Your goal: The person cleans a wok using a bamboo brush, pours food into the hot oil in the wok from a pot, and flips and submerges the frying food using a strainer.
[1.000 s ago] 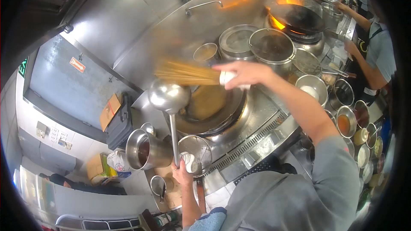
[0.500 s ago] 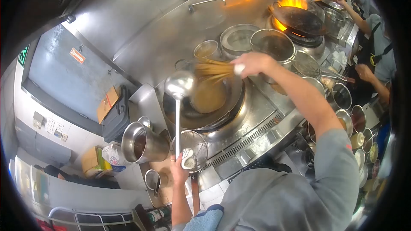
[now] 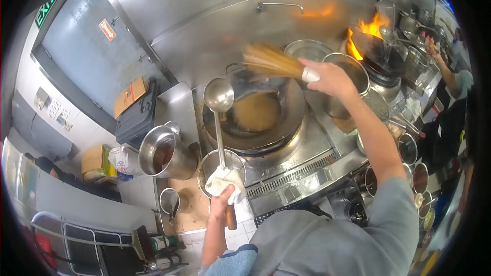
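Observation:
My left hand (image 3: 222, 202) is closed around a white cloth (image 3: 225, 180) wrapped on the handle end of a steel ladle (image 3: 219, 95). The ladle's bowl is raised at the wok's left edge. A bamboo wok brush (image 3: 273, 61) is gripped by its pale bound end in my right hand (image 3: 331, 77), its bristles blurred above the wok's far side. Beneath both tools sits a dark wok (image 3: 292, 102) on the burner, with brownish liquid (image 3: 255, 112) in its bottom. Under the cloth, near my left hand, is a round strainer (image 3: 205, 166).
A tall steel pot (image 3: 156, 156) of reddish-brown liquid stands left of the wok. At right is a pot of dark liquid (image 3: 353, 69). Flames (image 3: 376, 24) rise around another wok (image 3: 383, 59), where a co-worker's arm (image 3: 447, 74) reaches in. Several containers line the right side.
My right hand has lifted the brush up from over the wok's liquid. The ladle remains raised in my left hand, its bowl turned somewhat. The view has shifted, and the far wok is now tilted.

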Motion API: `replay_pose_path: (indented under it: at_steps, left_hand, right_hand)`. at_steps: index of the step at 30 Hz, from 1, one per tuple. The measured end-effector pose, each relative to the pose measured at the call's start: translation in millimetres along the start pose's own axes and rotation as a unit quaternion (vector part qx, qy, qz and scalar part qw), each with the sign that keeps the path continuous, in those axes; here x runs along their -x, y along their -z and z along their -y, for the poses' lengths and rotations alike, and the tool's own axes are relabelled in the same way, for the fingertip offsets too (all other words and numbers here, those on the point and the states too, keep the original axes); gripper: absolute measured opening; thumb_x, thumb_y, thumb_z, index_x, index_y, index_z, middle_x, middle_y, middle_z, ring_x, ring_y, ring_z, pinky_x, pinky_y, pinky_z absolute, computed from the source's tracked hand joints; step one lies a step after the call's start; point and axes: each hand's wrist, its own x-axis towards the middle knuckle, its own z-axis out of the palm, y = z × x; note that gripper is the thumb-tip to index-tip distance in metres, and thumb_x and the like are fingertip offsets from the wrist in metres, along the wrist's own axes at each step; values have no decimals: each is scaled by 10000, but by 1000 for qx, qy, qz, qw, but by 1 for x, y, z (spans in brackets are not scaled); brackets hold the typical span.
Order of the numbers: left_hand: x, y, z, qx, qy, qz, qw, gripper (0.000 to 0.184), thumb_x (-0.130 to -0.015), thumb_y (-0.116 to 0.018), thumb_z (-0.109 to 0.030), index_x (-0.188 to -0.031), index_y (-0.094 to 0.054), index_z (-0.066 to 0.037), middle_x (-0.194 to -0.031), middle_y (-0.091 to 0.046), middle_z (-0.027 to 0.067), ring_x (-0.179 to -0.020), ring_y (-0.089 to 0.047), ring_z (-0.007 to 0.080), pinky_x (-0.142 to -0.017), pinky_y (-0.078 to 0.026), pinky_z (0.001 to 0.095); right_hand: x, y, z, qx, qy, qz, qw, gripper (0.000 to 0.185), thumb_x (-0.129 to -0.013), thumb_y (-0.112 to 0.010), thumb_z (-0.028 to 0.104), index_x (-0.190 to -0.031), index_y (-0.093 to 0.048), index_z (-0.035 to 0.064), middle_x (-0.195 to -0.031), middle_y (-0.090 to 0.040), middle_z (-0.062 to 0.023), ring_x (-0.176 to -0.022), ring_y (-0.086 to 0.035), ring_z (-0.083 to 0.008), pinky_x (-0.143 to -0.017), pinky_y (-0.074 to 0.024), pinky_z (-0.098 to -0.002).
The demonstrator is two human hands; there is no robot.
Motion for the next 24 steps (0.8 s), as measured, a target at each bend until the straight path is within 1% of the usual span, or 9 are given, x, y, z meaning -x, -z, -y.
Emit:
replay_pose_path:
  at_steps: [5, 8, 10, 11, 12, 13, 14, 19, 24]
  left_hand:
    - [-9, -39, -34, -84, -1, -17, 996, 336, -878, -630, -103, -1195, -546, -32, -1058, -617, 36, -918, -589, 131, -766, -484, 302]
    - [-19, -55, -42, -46, 76, -57, 994, 303, -886, -637, -221, -1141, -599, -61, -1002, -640, 6, -856, -599, 105, -676, -460, 277]
    - [-17, -67, -37, -80, 27, -43, 995, 320, -883, -632, -338, -1100, -645, -104, -966, -647, -16, -818, -603, 97, -606, -437, 242]
    - [-31, -62, -28, 6, 143, -53, 988, 363, -890, -625, -303, -1172, -601, -77, -1004, -642, 14, -831, -607, 107, -584, -446, 239]
    - [-39, -45, 10, -121, -109, 36, 986, 406, -889, -608, -229, -1231, -536, -23, -1035, -629, 50, -847, -610, 117, -567, -455, 213]
    - [-35, -51, 16, -218, -223, 39, 949, 407, -890, -604, -233, -1229, -536, -20, -1040, -625, 54, -854, -608, 121, -579, -457, 219]
    - [-33, -62, 10, -273, -272, 27, 923, 408, -891, -600, -238, -1227, -536, -16, -1046, -622, 58, -860, -606, 125, -590, -459, 224]
    - [-45, -75, -10, -312, -315, 23, 896, 414, -897, -580, -259, -1218, -536, 0, -1072, -603, 80, -893, -594, 146, -648, -468, 249]
    - [-50, -74, -27, -304, -311, 64, 898, 426, -903, -560, -280, -1208, -536, 16, -1098, -585, 101, -926, -583, 167, -705, -478, 275]
  right_hand:
    - [-5, -22, 8, -234, 75, -123, 961, 669, -725, -712, 230, -1356, -491, 256, -1108, -656, -133, -1015, -625, -297, -870, -488, -369]
    - [-14, -51, 15, -167, 37, -48, 984, 669, -724, -752, 226, -1346, -509, 192, -1154, -641, -147, -1022, -629, -292, -908, -472, -344]
    - [-9, -79, 29, -121, 34, -26, 992, 561, -701, -759, 307, -1235, -600, 237, -940, -688, -124, -854, -665, -270, -774, -516, -374]
    - [-2, -93, 29, -138, 21, 1, 990, 466, -704, -740, 304, -1153, -642, 220, -876, -682, -127, -801, -661, -283, -730, -514, -391]
    - [-3, -109, 31, -66, 39, 74, 994, 407, -695, -717, 277, -1092, -665, 202, -890, -682, -125, -822, -660, -286, -749, -518, -405]
    - [-13, -158, 4, -31, 162, 56, 985, 359, -679, -691, 244, -1035, -681, 198, -907, -685, -115, -845, -660, -283, -765, -525, -411]
    - [-29, -186, 4, 98, 122, 185, 970, 309, -677, -677, 235, -982, -695, 187, -935, -691, -93, -873, -663, -271, -775, -530, -413]
    - [-47, -141, 24, 149, 91, 35, 984, 167, -705, -657, 228, -804, -733, 116, -873, -712, -99, -865, -678, -275, -724, -533, -404]
    - [-17, -158, 6, 184, 85, 93, 975, 183, -708, -659, 227, -827, -738, 111, -880, -713, -93, -872, -680, -272, -735, -533, -401]
